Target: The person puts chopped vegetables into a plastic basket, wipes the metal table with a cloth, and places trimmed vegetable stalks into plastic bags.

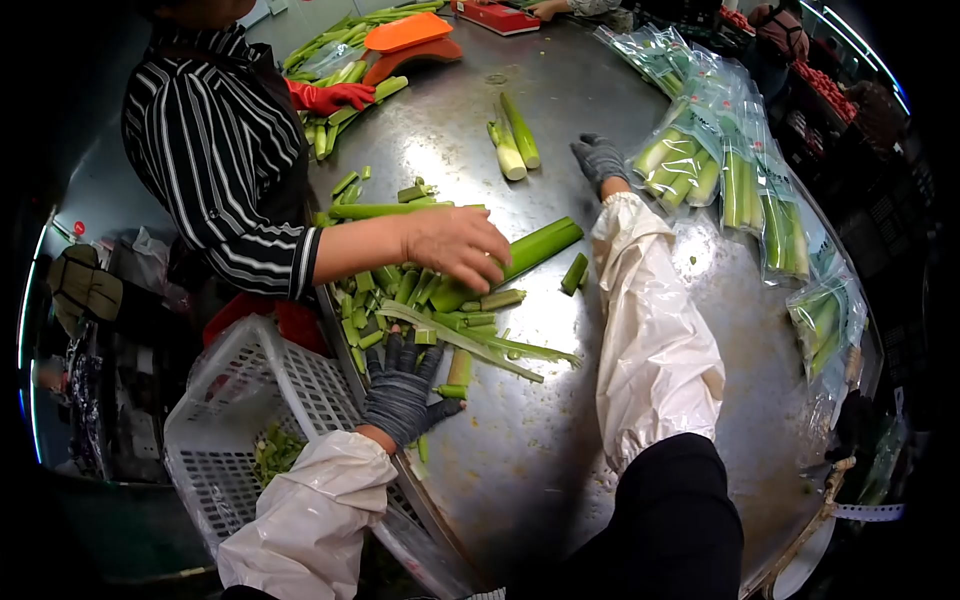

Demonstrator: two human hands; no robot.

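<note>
My left hand (402, 392), in a grey glove with bare fingertips, lies with fingers spread against a pile of cut celery pieces (458, 372) at the table's left edge. My right hand (600, 160), also grey-gloved, reaches far forward over the table with its fingers stretched out and nothing visible in them. Left of it lie two trimmed celery stalks (515, 138). A co-worker's bare hand (460, 245) rests over a thick green celery stalk (545, 247) on the pile. A leafy celery strip (470, 342) lies just beyond my left fingers.
Bagged celery (685, 160) lines the table's right side. A white plastic basket (215, 460) with green leaves stands below the left edge. The co-worker's red-gloved hand (340, 97) is on more celery at the back left, near an orange tray (405, 32) and a red scale (497, 15).
</note>
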